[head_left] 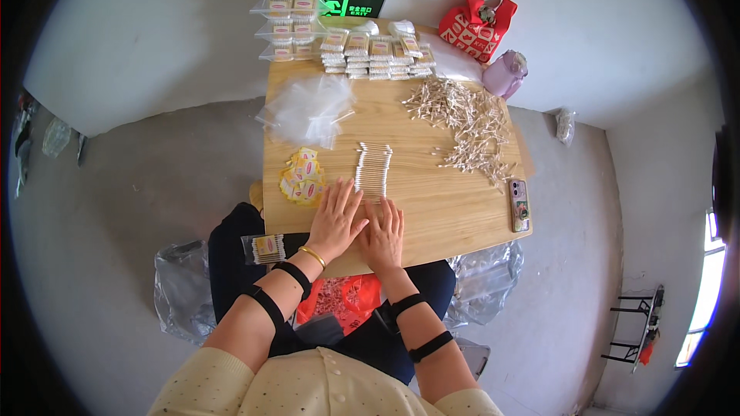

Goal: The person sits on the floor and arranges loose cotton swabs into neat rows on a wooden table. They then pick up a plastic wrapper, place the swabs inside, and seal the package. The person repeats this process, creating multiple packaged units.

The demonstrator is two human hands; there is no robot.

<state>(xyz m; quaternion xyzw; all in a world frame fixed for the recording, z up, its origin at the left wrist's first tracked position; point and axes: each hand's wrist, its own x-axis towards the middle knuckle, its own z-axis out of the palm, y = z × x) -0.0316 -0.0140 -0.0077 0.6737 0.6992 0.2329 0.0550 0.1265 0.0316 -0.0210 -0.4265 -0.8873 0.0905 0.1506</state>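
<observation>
Your left hand (336, 218) lies flat on the wooden table (455, 208), fingers spread wide, palm down, holding nothing. Its fingertips sit just beside the lower end of the neat row of cotton swabs (373, 170), and the yellow labels (302, 177) lie just to its left.

Your right hand (383, 233) is flat too, fingers fairly wide and pointing up the table, empty. Its fingertips reach the near end of the swab row; whether they touch the swabs you cannot tell from here. The two hands lie side by side, thumbs touching or nearly so.

The swab row sits mid-table, sticks lying crosswise and stacked in a tight column. A loose heap of swabs (470, 127) spreads across the far right part of the table, well apart from your hands.

A pile of clear plastic bags (310, 110) lies at the far left. Filled packs (378, 52) are stacked along the far edge. A phone (519, 205) lies at the right edge.

One filled pack (264, 248) rests on your lap, just left of your left wrist. A red bag (478, 27) and a lilac bottle (506, 72) sit by the far right corner
</observation>
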